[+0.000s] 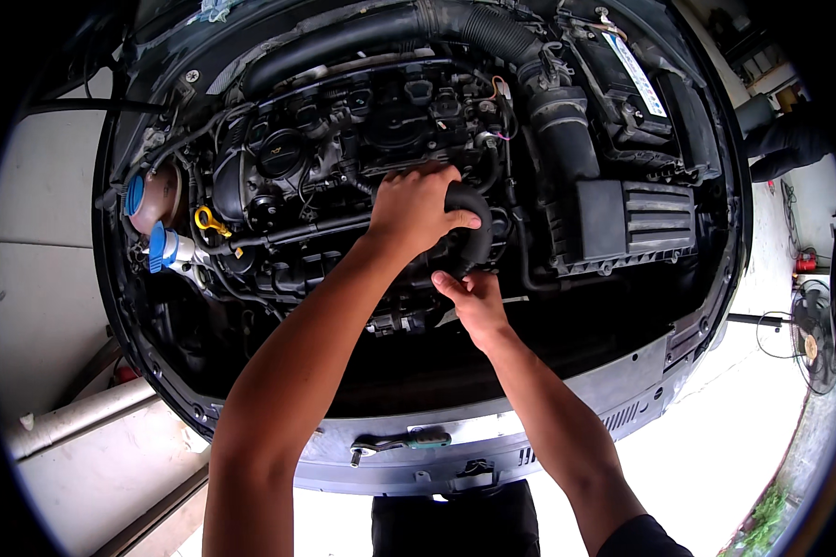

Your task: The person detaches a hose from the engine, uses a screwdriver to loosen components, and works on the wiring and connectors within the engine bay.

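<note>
A thick black curved hose (476, 234) bends in an arc at the front middle of the car engine (381, 121). My left hand (416, 206) is closed over the upper end of the hose, its thumb lying against the curve and its fingertips hidden behind the engine parts. Lower down, my right hand (478, 302) grips the bottom end of the same hose, with the thumb on the near side and most of the fingers out of sight. Both ends of the hose are covered by my hands, so I cannot tell whether they are attached.
A ratchet (399, 444) lies on the front panel (344, 436). Left of the engine are a yellow dipstick handle (212, 221) and a blue-capped reservoir (156, 200). The air filter box (622, 223) and battery (618, 84) stand right; a fan (813, 339) is beyond.
</note>
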`<state>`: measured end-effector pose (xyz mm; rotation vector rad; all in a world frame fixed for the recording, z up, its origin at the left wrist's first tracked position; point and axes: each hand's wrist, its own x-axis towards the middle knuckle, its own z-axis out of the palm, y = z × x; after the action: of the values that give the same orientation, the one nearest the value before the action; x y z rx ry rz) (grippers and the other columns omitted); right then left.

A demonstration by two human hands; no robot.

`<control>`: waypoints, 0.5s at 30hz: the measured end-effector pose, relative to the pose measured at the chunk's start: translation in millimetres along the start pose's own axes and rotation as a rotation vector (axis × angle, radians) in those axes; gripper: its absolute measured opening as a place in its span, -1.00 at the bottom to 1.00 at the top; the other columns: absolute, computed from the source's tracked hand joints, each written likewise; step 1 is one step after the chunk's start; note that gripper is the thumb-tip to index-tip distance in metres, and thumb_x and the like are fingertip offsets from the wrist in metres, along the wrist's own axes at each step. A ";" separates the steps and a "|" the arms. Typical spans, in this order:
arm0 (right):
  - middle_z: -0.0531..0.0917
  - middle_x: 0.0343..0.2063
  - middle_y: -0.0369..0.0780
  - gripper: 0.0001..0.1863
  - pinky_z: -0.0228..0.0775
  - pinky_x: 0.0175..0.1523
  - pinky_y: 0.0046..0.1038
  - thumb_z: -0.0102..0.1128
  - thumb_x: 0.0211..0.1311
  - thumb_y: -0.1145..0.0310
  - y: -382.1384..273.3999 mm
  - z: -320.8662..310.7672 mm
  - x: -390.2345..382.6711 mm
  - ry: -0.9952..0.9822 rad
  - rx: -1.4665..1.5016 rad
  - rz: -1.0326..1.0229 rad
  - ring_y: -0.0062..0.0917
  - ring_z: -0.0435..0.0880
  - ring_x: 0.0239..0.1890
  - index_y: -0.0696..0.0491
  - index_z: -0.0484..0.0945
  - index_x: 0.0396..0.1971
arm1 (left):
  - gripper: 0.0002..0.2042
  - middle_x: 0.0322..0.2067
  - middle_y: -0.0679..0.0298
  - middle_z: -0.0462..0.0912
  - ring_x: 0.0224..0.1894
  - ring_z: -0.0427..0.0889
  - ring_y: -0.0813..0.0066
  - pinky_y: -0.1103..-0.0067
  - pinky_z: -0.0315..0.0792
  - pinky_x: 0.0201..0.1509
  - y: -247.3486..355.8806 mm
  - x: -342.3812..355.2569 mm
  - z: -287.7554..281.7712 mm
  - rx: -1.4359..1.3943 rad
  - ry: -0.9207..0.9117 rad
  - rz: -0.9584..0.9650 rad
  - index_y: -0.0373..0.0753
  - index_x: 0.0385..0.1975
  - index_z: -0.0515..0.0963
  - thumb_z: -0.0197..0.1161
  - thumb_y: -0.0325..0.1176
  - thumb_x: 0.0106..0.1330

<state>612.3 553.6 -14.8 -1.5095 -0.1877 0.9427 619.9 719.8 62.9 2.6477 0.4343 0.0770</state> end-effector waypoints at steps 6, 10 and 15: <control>0.30 -0.74 -0.49 -0.63 -0.17 -0.63 -0.63 0.40 0.08 0.20 -10.6 0.5 0.7 -0.054 0.069 0.067 -0.82 0.07 -0.72 0.01 0.40 -0.69 | -0.47 -0.33 0.26 0.66 -0.20 0.65 0.28 0.39 0.45 -0.05 1.1 7.6 -0.6 0.014 -0.064 -0.105 -0.13 -0.31 0.62 0.49 0.10 -0.24; 0.21 -0.78 -0.50 -0.55 -0.19 -0.66 -0.60 0.40 0.08 0.19 -10.3 -2.8 1.5 -0.027 -0.002 -0.036 -0.81 0.02 -0.76 -0.06 0.29 -0.78 | -0.46 -0.30 0.24 0.65 -0.18 0.63 0.23 0.37 0.47 -0.07 0.9 0.8 -1.3 -0.063 -0.024 -0.092 -0.09 -0.26 0.61 0.48 0.11 -0.21; 0.21 -0.78 -0.50 -0.58 -0.19 -0.64 -0.62 0.41 0.06 0.16 -11.3 -6.9 3.4 -0.077 -0.035 0.041 -0.82 0.05 -0.74 0.01 0.38 -0.74 | -0.41 -0.24 0.24 0.66 -0.14 0.63 0.25 0.35 0.47 -0.06 3.9 -2.1 -2.8 -0.030 -0.100 -0.279 -0.12 -0.21 0.59 0.47 0.15 -0.18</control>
<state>623.6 552.8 -7.0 -1.5148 -0.2308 1.0355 618.7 717.0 67.1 2.5214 0.7555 -0.1340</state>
